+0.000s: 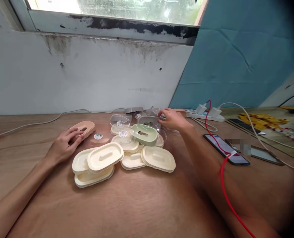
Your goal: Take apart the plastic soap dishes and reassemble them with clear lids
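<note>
My left hand point(65, 142) has its fingers and thumb curled around the near end of a peach oval piece with a dark slot point(85, 126). Farther back, my right hand point(173, 118) bends its fingers down at the edge of a clear plastic cover point(156, 112); its exact grip is partly hidden. Just behind that hand lies another peach piece point(180, 111). Between the hands sit a pale green slotted oval piece point(148, 135) and a grey oval piece point(147, 121). Several cream oval lids point(105, 156) lie overlapping nearer to me.
Clear covers with round white stickers point(120, 123) lie among the lids. On the right are a phone point(226, 150), a red cable point(222, 175) crossing over my right forearm, and a power strip point(219, 118). A white wall point(99, 76) and window close off the back.
</note>
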Available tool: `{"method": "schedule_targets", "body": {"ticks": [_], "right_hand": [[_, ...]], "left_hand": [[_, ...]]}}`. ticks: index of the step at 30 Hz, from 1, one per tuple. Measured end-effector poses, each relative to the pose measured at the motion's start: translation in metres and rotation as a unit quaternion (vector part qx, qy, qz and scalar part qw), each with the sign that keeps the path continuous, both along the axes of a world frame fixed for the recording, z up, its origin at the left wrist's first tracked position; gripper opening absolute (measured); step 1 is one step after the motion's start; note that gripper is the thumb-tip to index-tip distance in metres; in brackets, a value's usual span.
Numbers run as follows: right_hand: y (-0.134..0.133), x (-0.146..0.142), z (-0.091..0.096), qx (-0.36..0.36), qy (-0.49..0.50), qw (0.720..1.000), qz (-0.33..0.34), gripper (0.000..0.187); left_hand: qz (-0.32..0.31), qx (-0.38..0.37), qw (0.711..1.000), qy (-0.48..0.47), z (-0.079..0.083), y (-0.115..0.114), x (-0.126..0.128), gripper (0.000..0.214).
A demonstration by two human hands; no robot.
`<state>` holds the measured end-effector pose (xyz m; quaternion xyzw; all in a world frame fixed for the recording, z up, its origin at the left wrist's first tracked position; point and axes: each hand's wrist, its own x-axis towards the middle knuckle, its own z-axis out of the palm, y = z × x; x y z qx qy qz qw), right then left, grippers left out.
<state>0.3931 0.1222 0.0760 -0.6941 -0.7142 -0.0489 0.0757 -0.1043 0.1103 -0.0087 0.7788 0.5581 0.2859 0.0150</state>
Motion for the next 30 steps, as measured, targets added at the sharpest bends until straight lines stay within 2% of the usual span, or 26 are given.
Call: {"method": "schedule_targets", "body": {"ticks": [2,5,8,10,12,14,17,21,23,26,30], "right_hand": [[0.004,0.005,-0.007,-0.021,0.007,1.0,0.001,0.043],[0.006,0.001,-0.013,-0.042,0.017,0.998,0.038,0.053],[0.003,-0.014,-0.012,-0.037,0.025,0.996,0.071,0.051],[0.0,-0.024,-0.01,-0.028,0.032,0.996,0.082,0.049],[-0.003,-0.033,-0.009,-0.019,0.036,0.995,0.093,0.048],[-0.005,-0.041,-0.009,-0.005,0.036,0.994,0.104,0.048],[-0.009,-0.053,-0.01,0.025,0.031,0.99,0.134,0.042],[-0.016,-0.075,-0.012,0.036,0.031,0.979,0.197,0.025],[-0.021,-0.089,-0.014,0.035,0.035,0.974,0.219,0.025],[-0.031,-0.11,-0.019,0.032,0.04,0.966,0.253,0.022],[-0.046,-0.136,-0.029,0.022,0.048,0.955,0.291,0.029]], "left_hand": [[-0.039,-0.021,0.999,0.028,-0.003,0.003,-0.002,0.046],[-0.079,-0.008,0.996,0.049,-0.006,0.001,0.002,0.057],[-0.058,0.031,0.997,0.027,-0.004,-0.004,0.01,0.064],[-0.029,0.063,0.998,0.004,0.002,-0.008,0.015,0.056],[-0.034,0.081,0.996,-0.019,0.01,-0.014,0.02,0.042],[-0.089,0.075,0.993,-0.036,0.02,-0.022,0.025,0.033],[-0.2,0.048,0.979,-0.003,0.031,-0.037,0.038,0.036],[-0.292,0.02,0.951,0.098,0.034,-0.057,0.056,0.065],[-0.297,0.021,0.947,0.118,0.032,-0.062,0.061,0.067],[-0.271,0.038,0.955,0.114,0.029,-0.061,0.06,0.052],[-0.21,0.085,0.97,0.095,0.023,-0.051,0.056,0.031]]}}
